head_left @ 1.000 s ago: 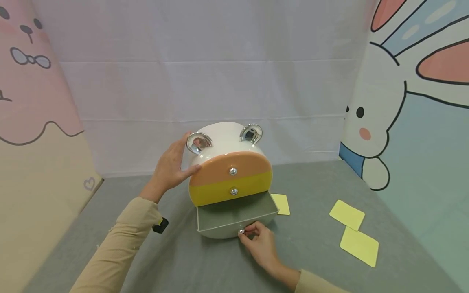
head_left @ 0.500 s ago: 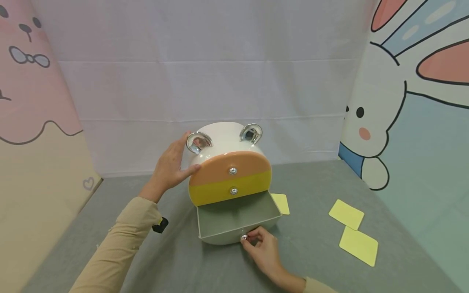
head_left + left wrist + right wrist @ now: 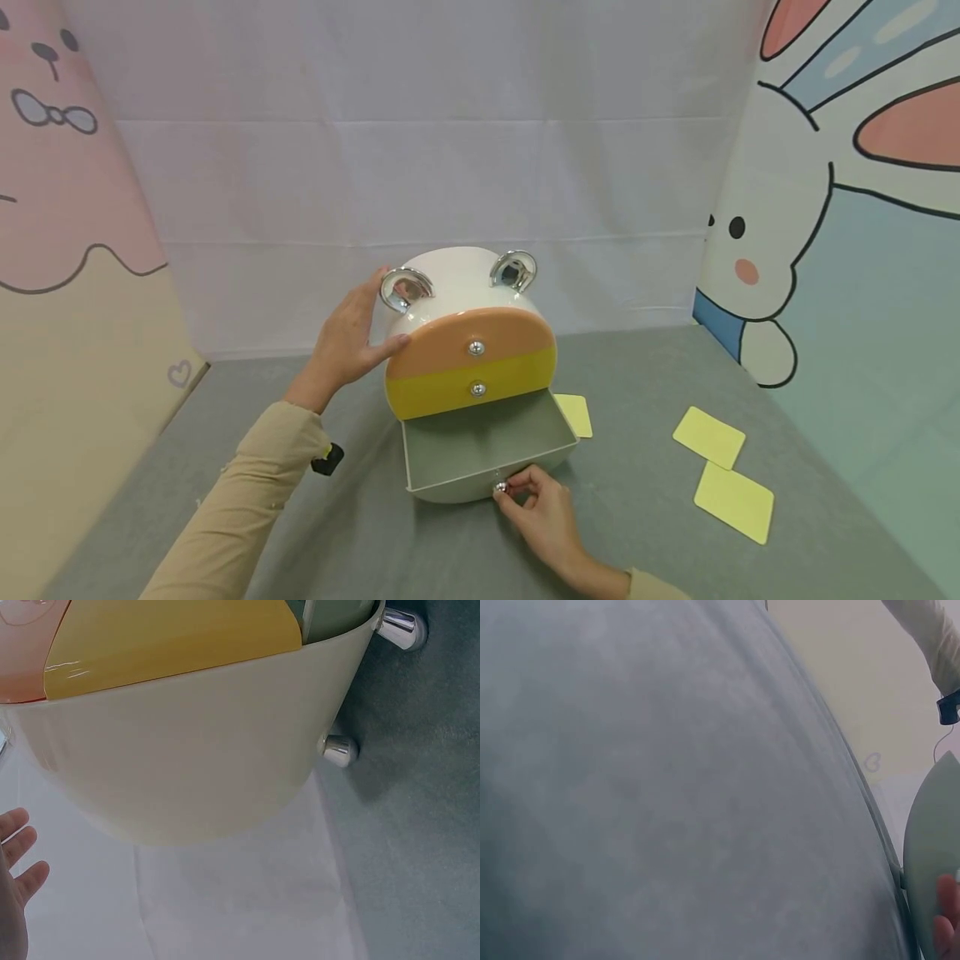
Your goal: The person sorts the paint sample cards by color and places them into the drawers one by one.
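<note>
One head view, two wrist views, all on the same round cabinet

Head view from above and in front, looking down at the cabinet on the grey table; left wrist view pressed close against the cabinet's cream side; right wrist view low over the table, catching only the open drawer's edge

The left hand sits left of centre in the head view, fingers straight and spread, palm pressed flat, thumb pointing right. Its beige-sleeved forearm runs down to the lower left corner. The right hand, low and just right of centre, pinches with curled fingertips, its wrist leaving the bottom edge.
</note>
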A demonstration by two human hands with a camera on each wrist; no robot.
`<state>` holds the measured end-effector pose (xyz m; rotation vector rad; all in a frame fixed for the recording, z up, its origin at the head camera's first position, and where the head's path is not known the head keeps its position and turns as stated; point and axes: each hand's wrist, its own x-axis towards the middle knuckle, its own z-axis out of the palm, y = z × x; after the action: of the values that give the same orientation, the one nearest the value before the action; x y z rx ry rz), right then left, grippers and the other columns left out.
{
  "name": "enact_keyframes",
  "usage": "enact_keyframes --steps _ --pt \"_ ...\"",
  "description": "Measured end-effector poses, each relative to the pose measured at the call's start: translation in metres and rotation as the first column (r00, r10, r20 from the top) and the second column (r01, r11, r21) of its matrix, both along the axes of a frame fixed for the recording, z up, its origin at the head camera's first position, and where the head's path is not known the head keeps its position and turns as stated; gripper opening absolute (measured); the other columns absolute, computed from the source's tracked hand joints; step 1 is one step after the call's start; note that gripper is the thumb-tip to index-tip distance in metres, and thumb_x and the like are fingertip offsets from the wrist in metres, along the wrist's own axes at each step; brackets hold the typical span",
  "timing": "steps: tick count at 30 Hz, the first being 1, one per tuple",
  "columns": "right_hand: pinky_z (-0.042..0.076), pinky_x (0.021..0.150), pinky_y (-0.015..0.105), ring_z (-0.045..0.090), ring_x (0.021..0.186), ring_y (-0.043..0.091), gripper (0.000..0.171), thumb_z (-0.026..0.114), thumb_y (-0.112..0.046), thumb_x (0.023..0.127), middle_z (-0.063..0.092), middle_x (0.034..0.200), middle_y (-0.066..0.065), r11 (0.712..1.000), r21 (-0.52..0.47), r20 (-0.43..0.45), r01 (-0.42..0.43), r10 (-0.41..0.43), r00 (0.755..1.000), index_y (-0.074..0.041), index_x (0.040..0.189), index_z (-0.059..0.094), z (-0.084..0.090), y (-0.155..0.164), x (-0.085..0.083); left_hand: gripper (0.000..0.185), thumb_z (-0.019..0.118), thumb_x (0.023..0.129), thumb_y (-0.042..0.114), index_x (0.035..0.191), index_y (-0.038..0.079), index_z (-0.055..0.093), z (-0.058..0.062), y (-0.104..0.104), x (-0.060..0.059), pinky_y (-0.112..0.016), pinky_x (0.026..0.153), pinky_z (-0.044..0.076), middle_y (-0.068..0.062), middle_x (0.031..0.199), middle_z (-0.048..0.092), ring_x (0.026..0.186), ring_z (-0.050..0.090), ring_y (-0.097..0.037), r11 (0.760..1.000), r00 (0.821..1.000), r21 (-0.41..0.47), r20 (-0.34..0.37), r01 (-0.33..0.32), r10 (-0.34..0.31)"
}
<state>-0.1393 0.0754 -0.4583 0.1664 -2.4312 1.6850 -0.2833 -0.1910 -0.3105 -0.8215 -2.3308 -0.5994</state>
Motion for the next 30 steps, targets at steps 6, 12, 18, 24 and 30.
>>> enact_keyframes --steps 6,12,18,24,30 --pt "0.037 0.033 0.019 0.045 0.035 -0.001 0.018 0.073 -0.018 0.076 0.067 0.072 0.001 0.998 0.037 0.001 -0.046 0.046 0.999 -0.006 0.080 0.059 0.002 0.004 0.000 0.088 0.051 0.080 0.060 0.146 0.014 0.015 0.000 0.000 -0.001 -0.052 0.094 0.036 -0.016 0.139 0.038 0.120 0.040 -0.034 1.000 1.000 -0.010 -0.003 -0.003 0.003" --pt "0.038 0.034 0.020 0.042 0.036 -0.002 0.022 0.075 -0.020 0.074 0.066 0.070 0.000 0.984 0.145 -0.023 -0.101 0.106 0.994 -0.007 0.080 0.058 0.008 0.022 -0.002 0.088 0.049 0.080 0.062 0.146 0.014 0.015 0.001 0.000 -0.001 -0.051 0.094 0.037 -0.015 0.139 0.038 0.119 0.041 -0.034 1.000 1.000 -0.011 -0.005 -0.003 0.003" --pt "0.039 0.038 0.021 0.044 0.041 0.000 0.023 0.076 -0.015 0.072 0.064 0.073 0.001 0.967 0.219 -0.043 -0.134 0.147 0.988 -0.005 0.082 0.059 0.024 0.052 -0.007 0.089 0.046 0.081 0.064 0.146 0.012 0.015 0.000 -0.001 -0.001 -0.051 0.093 0.037 -0.016 0.137 0.040 0.117 0.042 -0.034 1.000 1.000 -0.008 -0.017 0.007 -0.007" --pt "0.043 0.045 0.022 0.050 0.051 0.002 0.022 0.075 -0.016 0.073 0.064 0.078 0.004 0.944 0.302 -0.109 -0.131 0.170 0.979 -0.006 0.086 0.060 0.045 0.087 -0.015 0.088 0.049 0.081 0.061 0.146 0.013 0.015 0.000 -0.001 0.000 -0.051 0.093 0.037 -0.017 0.136 0.040 0.118 0.041 -0.033 1.000 1.000 -0.009 -0.009 0.003 -0.003" --pt "0.045 0.049 0.022 0.054 0.061 0.005 0.019 0.073 -0.009 0.074 0.061 0.078 0.002 0.909 0.385 -0.233 -0.159 0.262 0.936 -0.004 0.088 0.061 0.045 0.121 -0.041 0.088 0.050 0.081 0.060 0.146 0.013 0.015 0.001 -0.001 0.001 -0.051 0.092 0.038 -0.018 0.134 0.042 0.116 0.042 -0.034 1.000 1.000 -0.015 -0.011 -0.002 0.002"
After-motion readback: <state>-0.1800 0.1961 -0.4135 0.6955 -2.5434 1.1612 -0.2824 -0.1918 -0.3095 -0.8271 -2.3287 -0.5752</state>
